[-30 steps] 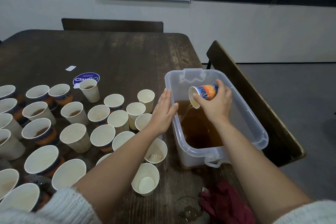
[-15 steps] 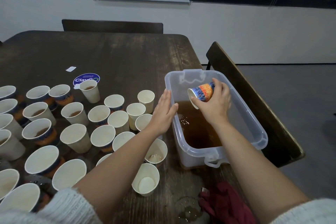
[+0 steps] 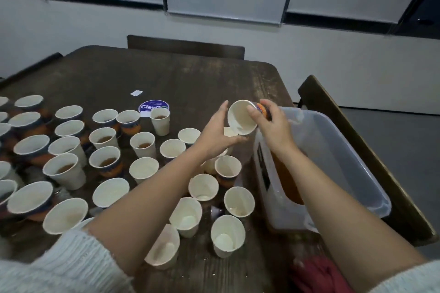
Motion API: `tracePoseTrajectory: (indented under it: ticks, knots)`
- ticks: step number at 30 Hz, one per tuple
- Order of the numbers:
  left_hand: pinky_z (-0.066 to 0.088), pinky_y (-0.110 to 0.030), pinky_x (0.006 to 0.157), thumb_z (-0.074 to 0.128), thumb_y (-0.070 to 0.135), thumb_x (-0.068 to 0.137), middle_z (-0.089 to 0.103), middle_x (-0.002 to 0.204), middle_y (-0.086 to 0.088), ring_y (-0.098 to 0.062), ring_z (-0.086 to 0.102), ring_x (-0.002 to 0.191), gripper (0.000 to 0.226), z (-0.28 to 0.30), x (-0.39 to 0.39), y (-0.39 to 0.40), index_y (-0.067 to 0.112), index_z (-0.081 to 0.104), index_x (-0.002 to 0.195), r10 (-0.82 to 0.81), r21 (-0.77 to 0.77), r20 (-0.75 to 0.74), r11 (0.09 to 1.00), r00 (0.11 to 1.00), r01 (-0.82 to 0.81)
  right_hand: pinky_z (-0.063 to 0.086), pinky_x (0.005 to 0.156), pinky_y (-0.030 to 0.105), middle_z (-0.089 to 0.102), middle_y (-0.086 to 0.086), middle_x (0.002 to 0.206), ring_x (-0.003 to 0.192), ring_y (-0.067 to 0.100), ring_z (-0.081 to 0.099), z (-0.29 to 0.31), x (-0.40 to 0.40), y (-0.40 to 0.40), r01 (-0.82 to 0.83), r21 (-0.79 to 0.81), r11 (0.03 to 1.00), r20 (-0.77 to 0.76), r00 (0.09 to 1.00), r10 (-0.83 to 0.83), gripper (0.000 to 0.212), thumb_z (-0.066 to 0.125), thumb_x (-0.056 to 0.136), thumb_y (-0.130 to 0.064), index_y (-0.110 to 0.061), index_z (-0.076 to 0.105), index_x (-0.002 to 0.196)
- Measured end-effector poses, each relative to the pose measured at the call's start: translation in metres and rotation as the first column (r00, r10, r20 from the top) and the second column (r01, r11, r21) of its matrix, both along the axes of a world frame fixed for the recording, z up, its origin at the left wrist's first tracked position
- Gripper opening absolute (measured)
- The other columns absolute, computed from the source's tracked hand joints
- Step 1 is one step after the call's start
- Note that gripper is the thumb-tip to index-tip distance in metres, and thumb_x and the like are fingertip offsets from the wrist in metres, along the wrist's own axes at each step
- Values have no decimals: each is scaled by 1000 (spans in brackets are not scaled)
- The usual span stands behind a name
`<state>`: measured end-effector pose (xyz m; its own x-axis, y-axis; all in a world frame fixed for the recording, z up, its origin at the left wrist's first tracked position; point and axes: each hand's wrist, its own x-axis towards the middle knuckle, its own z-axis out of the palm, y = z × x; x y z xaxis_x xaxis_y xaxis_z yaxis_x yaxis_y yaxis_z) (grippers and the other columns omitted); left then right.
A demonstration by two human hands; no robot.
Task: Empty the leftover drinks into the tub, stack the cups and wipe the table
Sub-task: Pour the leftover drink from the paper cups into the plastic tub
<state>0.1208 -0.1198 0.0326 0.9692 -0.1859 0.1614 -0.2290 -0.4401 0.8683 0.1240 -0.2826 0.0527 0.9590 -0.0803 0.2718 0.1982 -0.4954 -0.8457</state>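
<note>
At the bottom right of the frame we see a dark red cloth (image 3: 319, 276) lying on the surface (image 3: 181, 78), near our right sleeve. It is not in use, so we judge the wiping step is not yet begun.

A little higher, in the lower middle, stand several empty paper cups (image 3: 227, 235), close beside each other. To the left, filling the left half of the frame, many more cups stand upright, and some of them, like one cup with brown drink (image 3: 145, 144), have liquid inside.

At the right middle is the clear plastic tub (image 3: 357, 166), and brown liquid shows inside it.

Above the cups, at the centre of the frame, both hands meet. The right hand (image 3: 273, 126) has its grip clamped on a patterned cup (image 3: 241, 116), which is tilted with its mouth toward us and looks empty. It is held in the air just left of the tub, not over it. The left hand (image 3: 214, 133) is below and beside this cup, fingers curved; it seems to have a second pale cup under it, but we cannot tell if its grip is clamped on it.

We judge the step in hand is stacking an emptied cup. The next move calls for a straight push of one cup into the other, then a reach for a cup with drink.
</note>
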Motion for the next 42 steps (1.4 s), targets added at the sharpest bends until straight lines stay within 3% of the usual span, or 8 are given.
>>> tracePoseTrajectory:
  ticks: [5,9,14,22,28,33,37,42]
  knots:
    - [31,-35,113,86,34,69,36,151,2,-14,35,136,101,12,-24,82,24,24,149,80,16,77,997,994,-82,47,70,19,65,-1,104,94,14,60,7,-13,94,-162,334,929,-249,935,252,36,47,98,-50,-20,64,110]
    - [39,-32,106,87,35,66,46,139,4,-12,43,127,92,22,-46,153,23,36,142,97,110,128,988,987,-112,52,88,40,71,2,99,96,22,66,9,-29,158,-242,472,848,-441,768,465,51,36,95,-63,-25,69,103]
    - [40,-17,89,84,29,70,47,126,9,-7,45,115,80,32,-65,242,23,41,137,97,270,61,957,993,-110,55,85,40,70,10,100,94,28,68,3,-42,227,-433,371,821,-545,614,570,67,25,93,-69,-18,60,120]
    - [34,-23,94,80,31,75,42,132,-1,-14,43,117,77,1,-87,327,16,41,140,221,427,-49,887,974,-179,55,78,34,66,9,94,84,21,66,-37,-25,290,-392,124,912,-504,767,398,39,46,100,-45,-10,62,100]
    - [34,-36,104,70,60,61,41,138,-5,-21,38,128,94,-36,-89,345,17,42,139,294,505,-34,830,955,-237,55,73,35,60,10,77,71,22,57,-70,-15,318,-324,-18,946,-559,788,259,18,54,98,-18,-9,61,83]
    - [30,-40,106,73,61,71,43,139,0,-20,37,129,84,-63,-88,352,21,41,137,229,649,-7,742,973,-170,55,79,44,63,18,89,80,31,63,-89,-9,345,-351,-146,925,-631,753,186,19,51,97,-19,-3,60,100]
    - [22,-36,110,68,66,73,37,145,0,-20,29,135,88,-76,-85,355,21,35,142,181,733,-10,671,984,-116,54,48,31,66,24,95,67,30,65,-89,-6,361,-263,-123,957,-672,732,115,30,41,100,-12,-5,44,130]
    - [16,-38,113,61,66,78,33,147,-1,-22,25,136,90,-89,-80,355,21,27,148,150,771,-44,633,988,-62,51,40,30,62,23,84,54,26,60,-92,-3,370,-170,-102,980,-726,686,43,38,33,103,-6,0,31,140]
